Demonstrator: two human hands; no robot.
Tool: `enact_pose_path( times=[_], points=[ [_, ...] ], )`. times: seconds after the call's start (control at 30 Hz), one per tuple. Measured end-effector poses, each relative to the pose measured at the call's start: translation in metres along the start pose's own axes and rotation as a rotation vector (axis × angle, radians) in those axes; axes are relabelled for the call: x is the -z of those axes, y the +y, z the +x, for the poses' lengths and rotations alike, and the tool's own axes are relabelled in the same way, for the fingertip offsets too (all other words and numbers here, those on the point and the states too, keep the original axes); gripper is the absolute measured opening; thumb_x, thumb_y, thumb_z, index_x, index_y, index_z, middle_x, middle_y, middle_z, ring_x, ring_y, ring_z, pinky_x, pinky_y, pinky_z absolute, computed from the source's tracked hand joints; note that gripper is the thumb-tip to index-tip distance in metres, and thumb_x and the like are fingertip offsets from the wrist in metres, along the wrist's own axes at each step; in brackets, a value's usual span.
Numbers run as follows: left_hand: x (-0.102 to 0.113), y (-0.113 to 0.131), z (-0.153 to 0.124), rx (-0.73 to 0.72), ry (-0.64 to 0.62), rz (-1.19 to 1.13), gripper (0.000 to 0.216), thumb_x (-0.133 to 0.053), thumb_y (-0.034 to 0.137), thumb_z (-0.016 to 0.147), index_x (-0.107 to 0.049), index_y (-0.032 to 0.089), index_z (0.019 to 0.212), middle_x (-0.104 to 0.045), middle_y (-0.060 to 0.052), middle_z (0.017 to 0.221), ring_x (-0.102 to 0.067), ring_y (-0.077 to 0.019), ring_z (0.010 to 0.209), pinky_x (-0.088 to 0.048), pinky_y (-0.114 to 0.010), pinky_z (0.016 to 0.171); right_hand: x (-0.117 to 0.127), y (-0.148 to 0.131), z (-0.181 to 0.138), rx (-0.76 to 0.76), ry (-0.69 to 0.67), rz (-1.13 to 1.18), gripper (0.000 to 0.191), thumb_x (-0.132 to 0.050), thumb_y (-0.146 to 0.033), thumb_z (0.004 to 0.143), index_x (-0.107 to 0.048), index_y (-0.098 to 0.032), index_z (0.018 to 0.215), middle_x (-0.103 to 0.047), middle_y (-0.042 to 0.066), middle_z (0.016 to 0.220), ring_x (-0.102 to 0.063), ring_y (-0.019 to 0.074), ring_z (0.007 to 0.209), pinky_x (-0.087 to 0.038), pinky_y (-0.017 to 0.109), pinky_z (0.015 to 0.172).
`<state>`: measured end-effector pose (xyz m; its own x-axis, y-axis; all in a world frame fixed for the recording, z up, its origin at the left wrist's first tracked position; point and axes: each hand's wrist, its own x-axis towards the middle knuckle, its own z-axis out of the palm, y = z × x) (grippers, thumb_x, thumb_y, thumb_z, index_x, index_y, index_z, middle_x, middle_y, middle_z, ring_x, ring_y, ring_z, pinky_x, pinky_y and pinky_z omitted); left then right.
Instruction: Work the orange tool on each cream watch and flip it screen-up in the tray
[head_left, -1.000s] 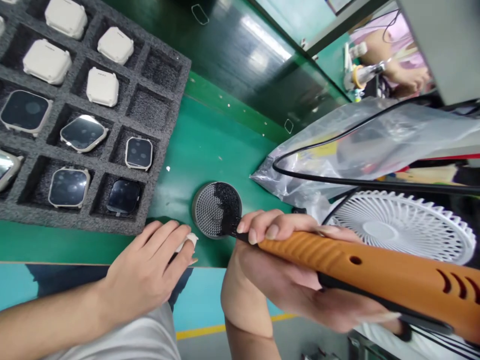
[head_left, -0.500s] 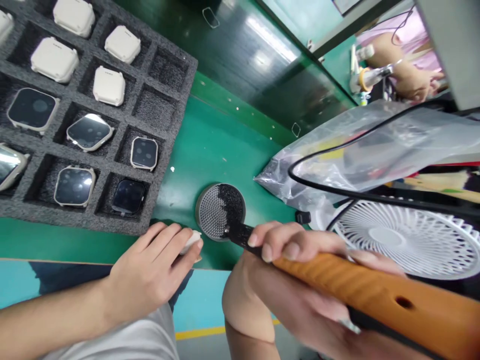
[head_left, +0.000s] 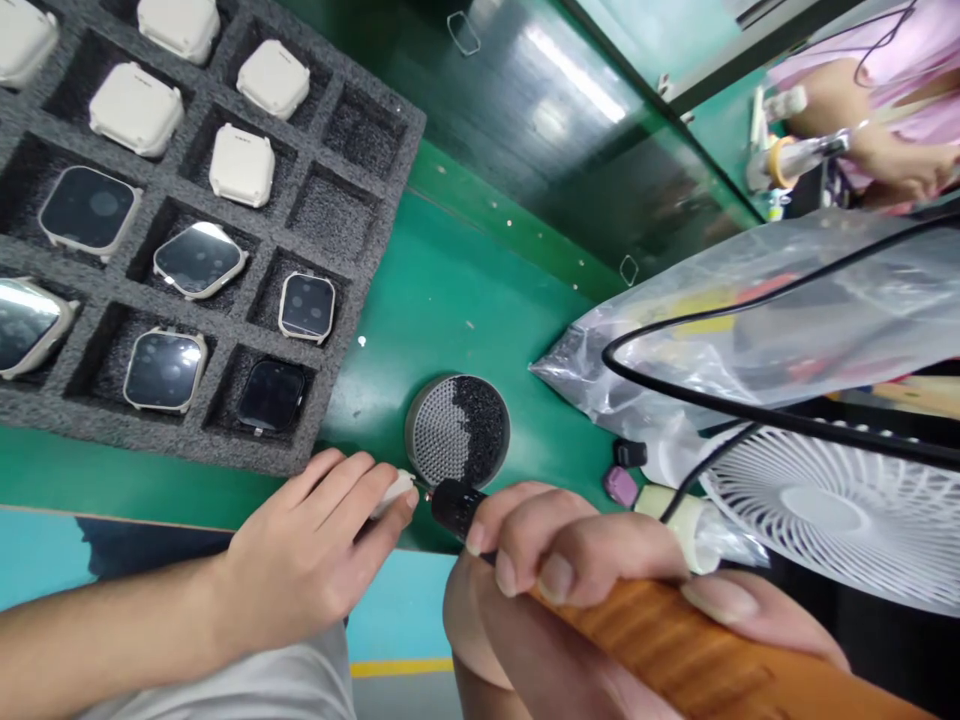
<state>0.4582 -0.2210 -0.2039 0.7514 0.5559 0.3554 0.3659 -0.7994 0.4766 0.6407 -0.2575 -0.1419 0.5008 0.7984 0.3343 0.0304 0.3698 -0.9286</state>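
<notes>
My left hand (head_left: 319, 540) pinches a small white watch case (head_left: 393, 490) near the table's front edge. Most of that case is hidden by my fingers. An orange electric screwdriver (head_left: 675, 640) with a black nose is gripped in my right hand (head_left: 592, 555). Its bit points left and meets the edge of the watch case, though the exact contact is too small to make out. Just beyond the nose stands a round metal dish (head_left: 436, 435) with a dimpled plate; tiny black screws (head_left: 487, 425) cover its right part.
Left, a grey foam tray (head_left: 247, 460) holds several watches and white cases in its pockets. To the right are a plastic bag (head_left: 675, 310), a black cable (head_left: 697, 312) and a white fan (head_left: 825, 510). Another person's arm (head_left: 892, 150) shows at the upper right.
The screwdriver's tip has moved from the screw dish, left and down, to the watch case in my left hand. The view has shifted slightly.
</notes>
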Motion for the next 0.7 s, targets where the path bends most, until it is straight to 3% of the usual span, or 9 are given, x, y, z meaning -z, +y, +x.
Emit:
enact_pose_path(
  times=[0.27,0.47,0.57,0.7],
  points=[
    [0.000,0.001,-0.002,0.010,-0.016,-0.010,0.040,-0.051,0.006,0.098,-0.075,0.013,0.130,-0.072,-0.013,0.129,-0.062,-0.0308,0.120,-0.048,-0.048,0.106,-0.002,-0.002,-0.008,-0.021,0.050,-0.079,0.028,-0.038,-0.041,0.108,-0.060,-0.028,0.121,-0.066,-0.005,0.082,-0.064,0.0150,0.057,-0.056,0.038,0.048],
    [0.000,0.001,-0.002,0.009,-0.009,-0.022,0.038,-0.053,0.006,0.098,-0.075,0.013,0.129,-0.072,-0.013,0.128,-0.063,-0.0311,0.118,-0.048,-0.048,0.106,0.017,-0.004,-0.006,-0.073,-0.121,-0.089,0.032,-0.040,-0.051,0.107,-0.060,-0.032,0.123,-0.065,-0.004,0.082,-0.064,0.0178,0.060,-0.055,0.042,0.054],
    [0.000,0.001,-0.001,0.008,-0.002,-0.023,0.039,-0.053,0.005,0.097,-0.075,0.012,0.128,-0.073,-0.013,0.126,-0.064,-0.0310,0.117,-0.049,-0.049,0.105,0.021,-0.003,-0.005,-0.071,-0.144,-0.107,0.033,-0.041,-0.052,0.106,-0.061,-0.034,0.124,-0.063,-0.004,0.081,-0.063,0.0184,0.058,-0.055,0.042,0.053],
    [0.000,0.001,-0.001,0.000,0.006,-0.025,0.040,-0.053,0.003,0.095,-0.075,0.012,0.127,-0.074,-0.013,0.125,-0.066,-0.0310,0.117,-0.050,-0.049,0.104,0.007,-0.002,-0.005,-0.029,-0.053,-0.106,0.035,-0.033,-0.046,0.108,-0.061,-0.032,0.123,-0.063,-0.004,0.081,-0.062,0.0160,0.057,-0.055,0.039,0.050]
  ],
)
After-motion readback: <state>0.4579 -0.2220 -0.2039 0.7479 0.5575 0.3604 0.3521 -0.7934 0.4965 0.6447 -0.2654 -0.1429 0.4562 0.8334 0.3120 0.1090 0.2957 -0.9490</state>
